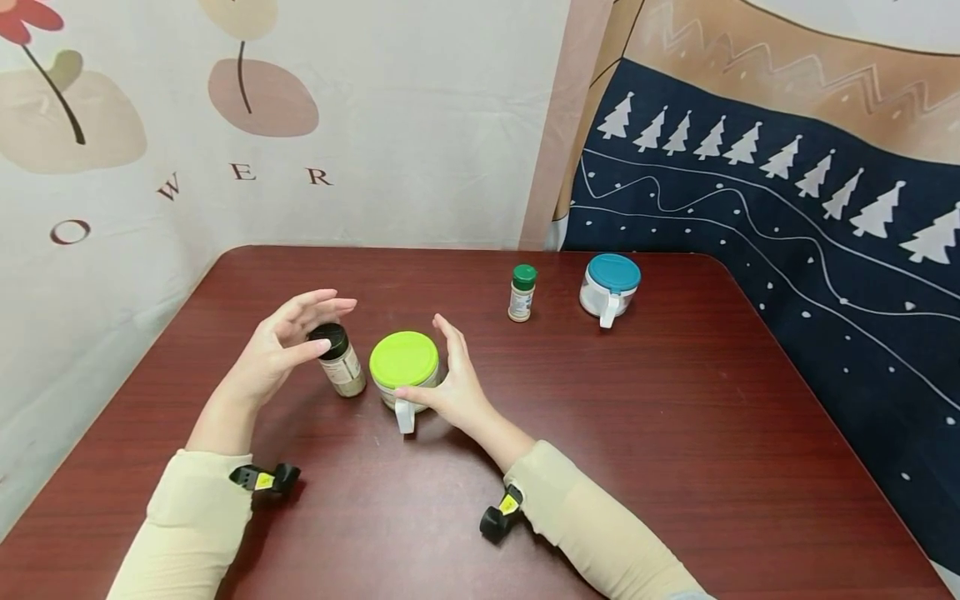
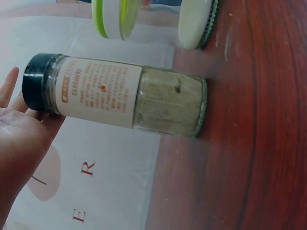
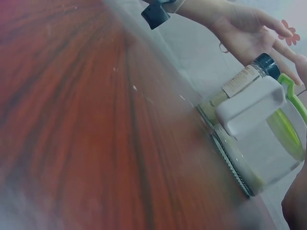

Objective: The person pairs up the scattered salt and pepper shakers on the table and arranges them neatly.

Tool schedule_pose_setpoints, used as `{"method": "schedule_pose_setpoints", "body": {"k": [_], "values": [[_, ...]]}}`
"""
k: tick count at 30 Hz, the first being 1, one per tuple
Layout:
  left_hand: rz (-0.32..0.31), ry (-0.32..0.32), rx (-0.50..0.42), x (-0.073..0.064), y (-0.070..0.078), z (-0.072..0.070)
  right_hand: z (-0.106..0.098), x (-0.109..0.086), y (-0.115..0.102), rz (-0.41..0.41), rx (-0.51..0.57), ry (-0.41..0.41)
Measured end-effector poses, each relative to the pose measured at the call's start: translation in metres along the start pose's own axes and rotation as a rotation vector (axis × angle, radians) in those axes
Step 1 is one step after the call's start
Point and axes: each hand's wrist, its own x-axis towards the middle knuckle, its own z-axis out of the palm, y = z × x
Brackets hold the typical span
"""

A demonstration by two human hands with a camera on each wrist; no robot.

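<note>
Bottle (image 1: pixel 345 372), black-capped, stands on the bench (image 1: pixel 637 433) just left of the green-lidded jar (image 1: pixel 405 360), long axis upright. We note the left hand (image 1: pixel 270 354) nearest it, thumb across the cap (image 1: pixel 335 335), fingers extended beyond, not clenched; firm contact we cannot tell. The right hand (image 1: pixel 461 387) flanks the jar, thumb near the handle (image 1: pixel 405 417), fingers released along its right side. Farther back we record a small green-capped bottle (image 1: pixel 522 298) and a blue-lidded jar (image 1: pixel 611 277); behind hangs printed cloth (image 1: pixel 420 125).

Green-capped bottle (image 1: pixel 522 293): label (image 1: pixel 521 302) too small to read. Lime-lidded jar (image 2: pixel 160 24): top-cropped, left wrist view.
</note>
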Motion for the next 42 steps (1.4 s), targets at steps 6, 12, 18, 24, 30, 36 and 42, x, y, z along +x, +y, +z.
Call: {"method": "schedule_pose_setpoints", "body": {"k": [6,12,18,24,30,36,42], "values": [[0.030,0.042,-0.018,0.003,0.006,0.006,-0.008,0.001,0.002,-0.040,0.012,0.002],[0.040,0.063,-0.018,0.004,0.012,0.010,-0.018,0.000,0.002,-0.039,-0.002,0.008],[0.043,0.087,-0.019,0.006,0.018,0.014,-0.030,-0.001,0.003,-0.052,0.023,0.011],[0.072,0.100,-0.030,0.010,0.026,0.023,-0.044,-0.003,0.001,-0.072,0.025,0.033],[0.057,0.106,-0.020,0.014,0.028,0.036,-0.054,-0.002,0.009,-0.093,0.021,0.058],[0.056,0.074,0.011,0.020,0.024,0.047,-0.066,-0.005,0.006,-0.082,0.025,0.056],[0.084,0.028,0.020,0.024,0.017,0.055,-0.081,-0.012,-0.026,-0.073,0.037,0.056]]}}
